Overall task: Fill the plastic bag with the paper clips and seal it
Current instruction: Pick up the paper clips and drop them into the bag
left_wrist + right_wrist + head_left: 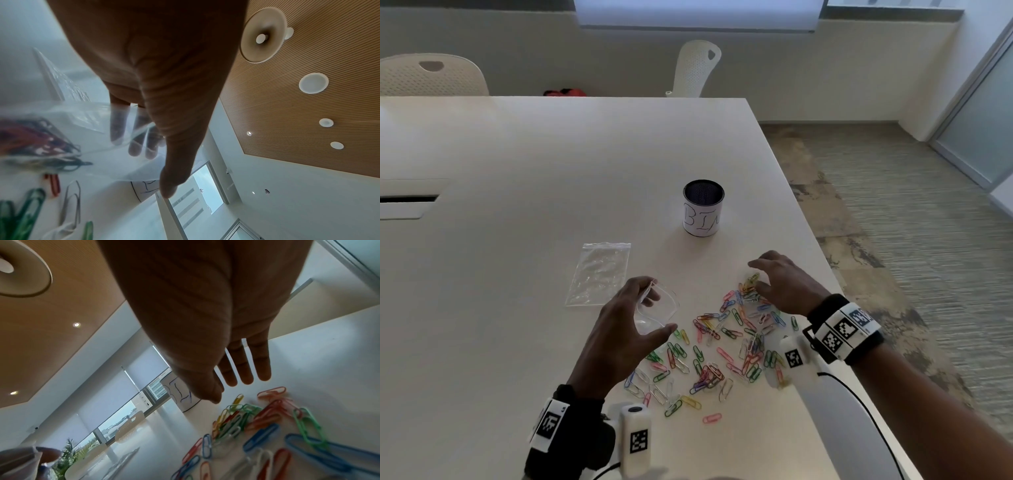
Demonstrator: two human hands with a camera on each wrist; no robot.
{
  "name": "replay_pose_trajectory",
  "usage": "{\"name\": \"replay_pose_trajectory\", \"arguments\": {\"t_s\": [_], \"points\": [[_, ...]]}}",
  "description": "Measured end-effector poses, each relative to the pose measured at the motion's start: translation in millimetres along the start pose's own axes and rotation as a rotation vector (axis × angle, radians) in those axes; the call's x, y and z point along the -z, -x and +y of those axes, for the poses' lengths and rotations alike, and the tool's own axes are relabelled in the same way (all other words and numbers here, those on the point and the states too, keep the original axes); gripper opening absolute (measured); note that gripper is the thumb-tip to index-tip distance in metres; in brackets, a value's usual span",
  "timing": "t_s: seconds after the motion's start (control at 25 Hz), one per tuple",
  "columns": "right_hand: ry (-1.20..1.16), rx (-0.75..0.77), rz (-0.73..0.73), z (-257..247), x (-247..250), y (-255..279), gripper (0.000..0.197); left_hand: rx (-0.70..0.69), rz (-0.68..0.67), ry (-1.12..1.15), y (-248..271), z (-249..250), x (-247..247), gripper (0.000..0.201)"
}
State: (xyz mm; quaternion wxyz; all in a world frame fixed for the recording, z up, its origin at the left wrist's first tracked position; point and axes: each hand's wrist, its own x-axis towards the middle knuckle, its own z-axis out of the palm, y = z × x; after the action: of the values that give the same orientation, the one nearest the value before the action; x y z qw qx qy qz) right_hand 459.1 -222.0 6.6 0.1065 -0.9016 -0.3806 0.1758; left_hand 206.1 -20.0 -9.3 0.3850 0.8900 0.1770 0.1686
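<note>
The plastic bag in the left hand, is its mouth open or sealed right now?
Open. The left hand holds the plastic bag with its mouth spread into a loop, fingers inside.

Bare table (517, 154) lies open beyond and left of the scattered paper clips (722, 346); a labelled cup (703, 207) and a flat spare bag (599, 274) stand ahead.

Table (524, 164) — clips (719, 346), bag (599, 274), cup (703, 208)

Your clear plastic bag (657, 310) was held off the bench with its mouth open (a few clips showed through it in the left wrist view), just left of the coloured paper clips (726, 346) scattered flat.
</note>
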Motion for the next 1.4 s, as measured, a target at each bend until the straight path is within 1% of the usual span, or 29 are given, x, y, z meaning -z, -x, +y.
{"name": "replay_pose_trajectory", "arguments": {"t_s": [0.08, 0.2, 0.24, 0.36, 0.4, 0.48, 0.6, 0.68, 0.88, 0.96, 1.2, 1.32, 1.4], "points": [[0.011, -0.001, -0.037, -2, -4, 0, 0.049, -0.001, -0.003, 0.002, 0, 0, 1, 0.069], [0.003, 0.008, -0.052, -11, -8, 4, 0.046, -0.002, -0.004, 0.003, -1, 0, 1, 0.070], [-0.007, 0.017, -0.059, -15, -9, 6, 0.049, -0.002, -0.005, 0.001, -1, 0, 1, 0.070], [0.012, 0.063, -0.095, -26, -12, 15, 0.069, 0.003, -0.004, -0.002, -1, 1, 1, 0.070], [0.033, 0.073, -0.100, -29, -13, 17, 0.071, 0.004, -0.004, 0.001, -1, 1, 1, 0.069], [0.044, 0.084, -0.077, -33, -16, 16, 0.064, 0.006, -0.008, 0.006, -1, 1, 1, 0.069], [0.018, 0.113, -0.006, -35, -21, 16, 0.040, 0.009, -0.011, 0.000, -2, 1, 1, 0.069], [0.014, 0.137, 0.033, -36, -24, 17, 0.029, 0.008, -0.009, -0.007, -2, 2, 1, 0.069], [0.079, 0.204, 0.091, -43, -30, 17, 0.025, 0.010, -0.005, -0.011, -2, 1, 1, 0.070], [0.132, 0.230, 0.112, -44, -34, 18, 0.020, 0.014, -0.004, -0.011, -2, 1, 2, 0.070], [0.219, 0.288, 0.132, -45, -39, 19, 0.016, 0.021, 0.006, -0.013, -1, 3, 3, 0.071], [0.187, 0.286, 0.135, -43, -36, 17, 0.011, 0.021, 0.007, -0.013, 0, 4, 3, 0.071], [0.063, 0.246, 0.159, -39, -32, 15, 0.009, 0.021, 0.008, -0.015, 1, 4, 4, 0.072]]}}
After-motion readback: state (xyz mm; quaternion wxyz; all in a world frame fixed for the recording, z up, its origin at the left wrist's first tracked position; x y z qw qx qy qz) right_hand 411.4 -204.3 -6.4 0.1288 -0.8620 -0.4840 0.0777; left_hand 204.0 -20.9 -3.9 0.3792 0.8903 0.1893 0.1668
